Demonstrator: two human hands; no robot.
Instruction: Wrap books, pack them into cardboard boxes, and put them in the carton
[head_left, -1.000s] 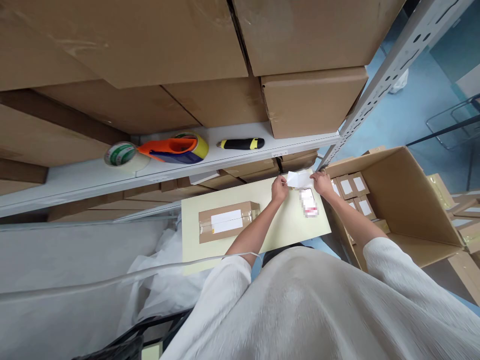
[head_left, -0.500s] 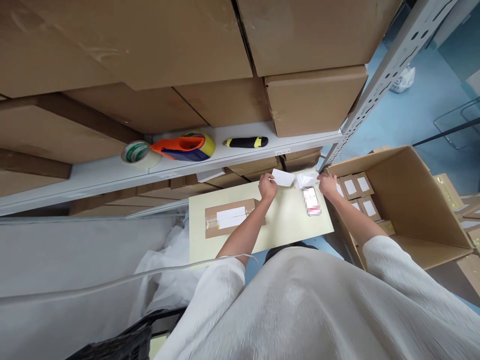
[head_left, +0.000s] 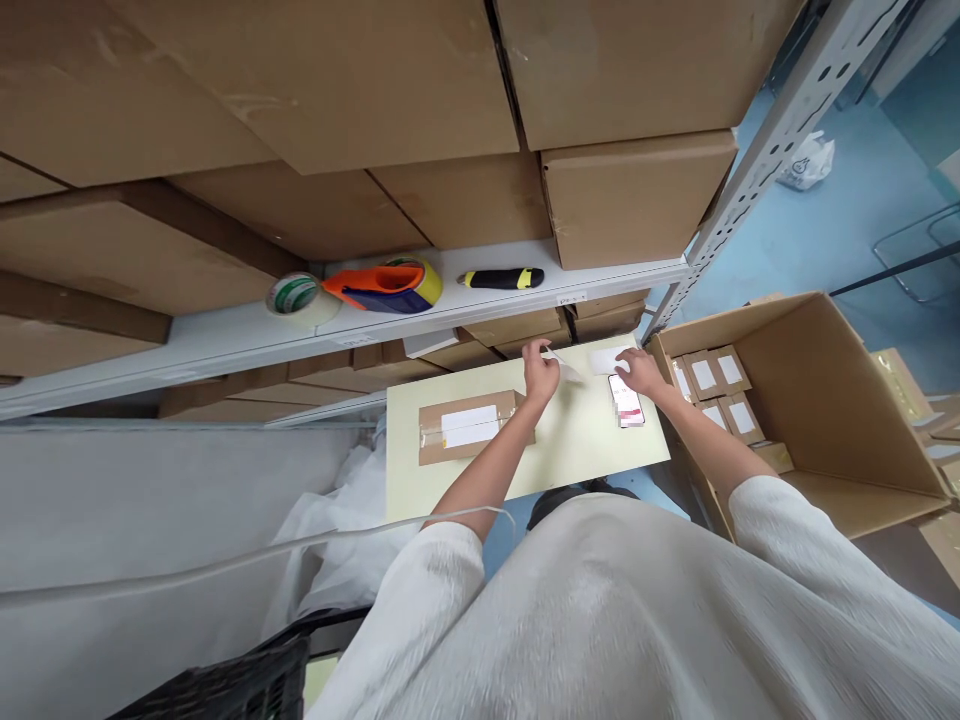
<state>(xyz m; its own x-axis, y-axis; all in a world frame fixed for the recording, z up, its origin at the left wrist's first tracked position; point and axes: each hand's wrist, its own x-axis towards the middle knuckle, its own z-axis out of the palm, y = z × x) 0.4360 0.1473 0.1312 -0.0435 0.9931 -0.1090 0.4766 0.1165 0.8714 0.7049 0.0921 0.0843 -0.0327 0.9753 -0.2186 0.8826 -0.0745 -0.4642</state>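
Your left hand point(head_left: 541, 372) has thumb and fingers pinched on a white paper slip point(head_left: 568, 373), holding it tilted above the far edge of the cream tabletop point(head_left: 577, 435). Your right hand point(head_left: 640, 372) is half curled, its fingertips at the near right end of a second white paper piece point(head_left: 604, 361) by that same edge (whether they grip it or only touch it, you cannot tell from here). A smartphone point(head_left: 627, 403) with a lit, partly blurred screen lies on the tabletop just below that piece, near your right wrist. Beyond your left forearm, which covers part of it, you have a taped cardboard box point(head_left: 472, 452) with a white label point(head_left: 470, 425) on top. On the grey shelf point(head_left: 480, 303) ahead, from left to right, sit a tape roll point(head_left: 298, 298), an orange and blue tape dispenser point(head_left: 382, 288) and a black and yellow utility knife point(head_left: 501, 279), with large cartons point(head_left: 637, 200) behind and above. To your right, an open carton point(head_left: 832, 400) holds small labelled boxes point(head_left: 716, 392) against its left side.
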